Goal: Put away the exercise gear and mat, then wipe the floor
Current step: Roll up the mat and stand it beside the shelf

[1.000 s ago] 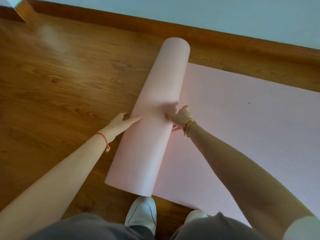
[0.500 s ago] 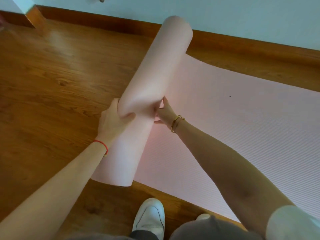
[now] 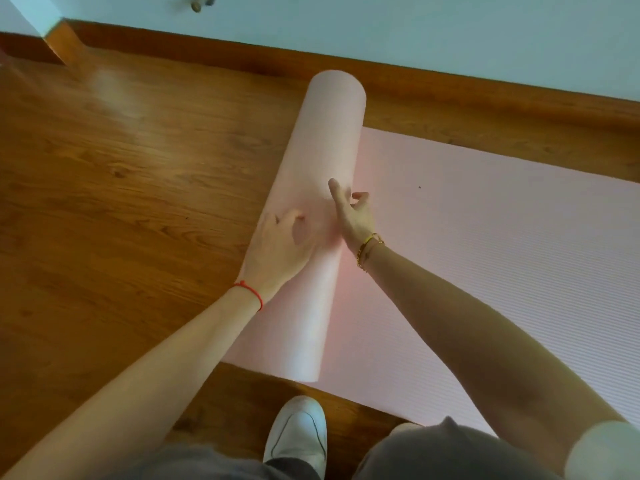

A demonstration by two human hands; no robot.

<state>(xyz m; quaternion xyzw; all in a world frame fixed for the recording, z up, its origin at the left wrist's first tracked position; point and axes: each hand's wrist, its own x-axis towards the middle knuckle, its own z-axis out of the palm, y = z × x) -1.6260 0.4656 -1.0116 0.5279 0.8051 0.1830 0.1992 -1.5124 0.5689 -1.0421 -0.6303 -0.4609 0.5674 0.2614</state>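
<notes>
A pink exercise mat (image 3: 502,244) lies on the wooden floor, partly rolled from its left end. The rolled part (image 3: 322,140) runs diagonally from near the skirting board down towards my feet. My left hand (image 3: 277,247), with a red string at the wrist, lies on top of the roll near its middle and presses into it with bent fingers, denting the soft foam. My right hand (image 3: 351,211), with gold bracelets at the wrist, touches the roll's right side where it meets the flat mat, fingers mostly straight.
Wooden floor (image 3: 121,188) stretches out to the left of the roll. A wooden skirting board (image 3: 467,88) and a pale wall run along the back. My white shoe (image 3: 298,434) stands just below the roll's near end, beside my grey-clad knees.
The roll, lifted at its far end half a second ago, lies lower and flatter now. My left hand has shifted from gripping the roll's left side to pressing on top. My right hand stays at the seam.
</notes>
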